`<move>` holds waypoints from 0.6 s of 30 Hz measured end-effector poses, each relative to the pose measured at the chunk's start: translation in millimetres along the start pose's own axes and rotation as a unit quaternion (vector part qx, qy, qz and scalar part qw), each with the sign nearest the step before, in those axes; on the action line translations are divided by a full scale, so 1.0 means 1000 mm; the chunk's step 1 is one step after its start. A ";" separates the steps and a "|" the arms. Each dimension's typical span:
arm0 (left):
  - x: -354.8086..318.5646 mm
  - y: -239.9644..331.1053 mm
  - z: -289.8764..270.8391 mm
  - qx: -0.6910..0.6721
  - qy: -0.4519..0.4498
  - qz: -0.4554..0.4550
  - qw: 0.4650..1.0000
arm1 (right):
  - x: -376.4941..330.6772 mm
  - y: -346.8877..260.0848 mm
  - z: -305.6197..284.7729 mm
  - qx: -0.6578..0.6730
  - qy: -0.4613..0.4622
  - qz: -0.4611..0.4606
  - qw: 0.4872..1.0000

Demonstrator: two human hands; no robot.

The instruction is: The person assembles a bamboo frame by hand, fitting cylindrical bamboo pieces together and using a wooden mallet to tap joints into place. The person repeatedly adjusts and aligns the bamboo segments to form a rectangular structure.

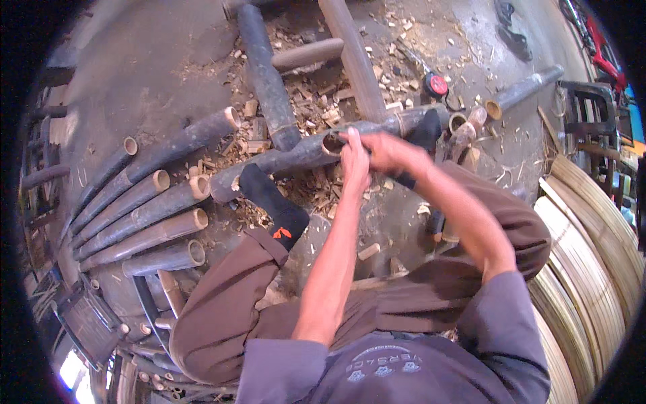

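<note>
A dark bamboo pole [269, 161] lies crosswise in front of me, with a round hole cut in its upper side. My left hand [354, 160] is at the right edge of that hole, fingers closed together. Beside it, my right hand [391, 152] is closed and slightly blurred, touching or nearly touching the left fingers. Something dark shows by the fingertips, too small to name. My left foot in a black sock [272, 202] presses on the pole's left part. The other foot, in a dark sock [427, 131], rests near its right part.
Wood chips [323, 101] cover the floor around a bamboo frame [266, 74] beyond the pole. Several cut bamboo poles [155, 232] lie at the left. A red and black tape measure [436, 84] and another pole [525, 91] lie at the right, near stacked bamboo strips [585, 249].
</note>
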State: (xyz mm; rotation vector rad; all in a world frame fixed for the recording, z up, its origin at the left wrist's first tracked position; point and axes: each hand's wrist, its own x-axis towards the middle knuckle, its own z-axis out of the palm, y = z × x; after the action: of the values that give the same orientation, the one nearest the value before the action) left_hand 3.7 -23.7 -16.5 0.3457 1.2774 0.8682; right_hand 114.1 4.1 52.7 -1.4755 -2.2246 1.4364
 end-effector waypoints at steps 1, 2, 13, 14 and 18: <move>-0.018 0.007 -0.009 0.143 0.010 -0.021 0.989 | -0.013 0.005 0.022 0.075 0.015 0.056 0.996; -0.032 0.010 -0.024 0.238 -0.016 -0.021 0.971 | -0.024 0.013 0.047 0.148 0.029 -0.006 0.989; -0.044 0.153 -0.064 0.434 0.038 0.398 0.808 | 0.082 -0.100 0.110 0.823 0.310 0.108 0.463; -0.050 0.163 -0.059 0.391 0.058 0.399 0.827 | 0.085 -0.085 0.103 0.845 0.278 0.113 0.443; -0.050 0.176 -0.057 0.274 0.119 0.374 0.878 | -0.007 -0.107 0.095 0.757 0.200 0.229 0.579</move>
State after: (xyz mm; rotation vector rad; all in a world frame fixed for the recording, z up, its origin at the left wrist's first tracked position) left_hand -116.1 40.8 117.8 1.2801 1.6414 1.2032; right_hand -4.6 -70.1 83.6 -1.2478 0.1389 1.8493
